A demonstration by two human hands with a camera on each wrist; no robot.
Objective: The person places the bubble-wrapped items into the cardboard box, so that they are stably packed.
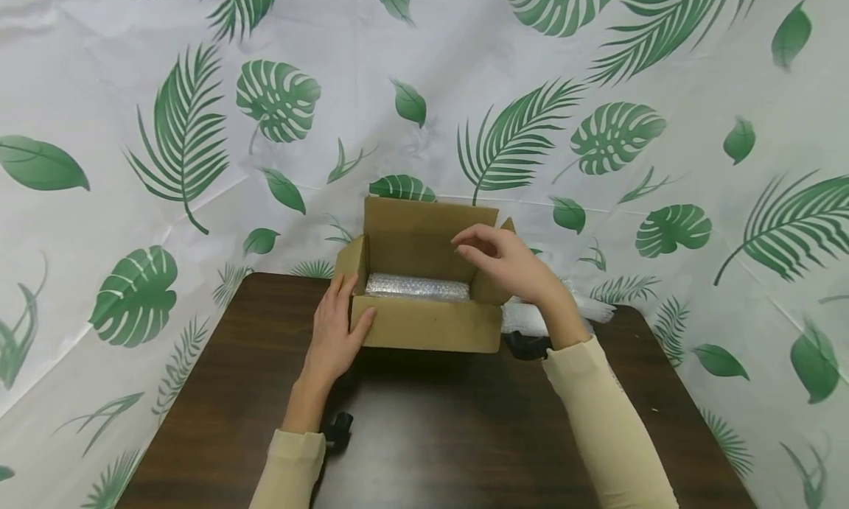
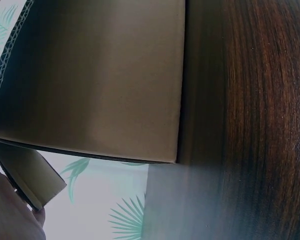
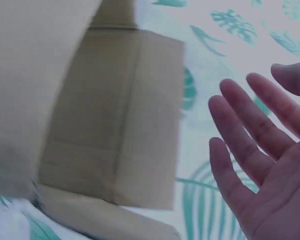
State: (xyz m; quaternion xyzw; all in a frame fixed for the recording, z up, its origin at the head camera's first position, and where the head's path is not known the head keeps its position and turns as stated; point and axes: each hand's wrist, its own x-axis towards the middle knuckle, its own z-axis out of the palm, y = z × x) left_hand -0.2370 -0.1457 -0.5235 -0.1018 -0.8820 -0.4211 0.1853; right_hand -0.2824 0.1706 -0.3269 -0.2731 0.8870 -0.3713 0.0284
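Note:
An open cardboard box (image 1: 431,328) stands on the table with its flaps up. Inside it lies a bubble-wrapped item (image 1: 418,286); what the wrap covers cannot be made out. My left hand (image 1: 334,336) grips the box at its left front corner, fingers against the left flap (image 2: 37,175) and thumb over the front panel. Above the box's right side, my right hand (image 1: 507,262) hovers with loosely bent fingers and nothing in it. In the right wrist view its spread fingers (image 3: 255,135) are apart from the cardboard.
More bubble wrap (image 1: 527,319) lies on the table right of the box, partly hidden behind the right forearm. The dark wooden table (image 1: 424,435) backs onto a white leaf-print sheet (image 1: 424,52). Black devices (image 1: 338,432) sit at both wrists.

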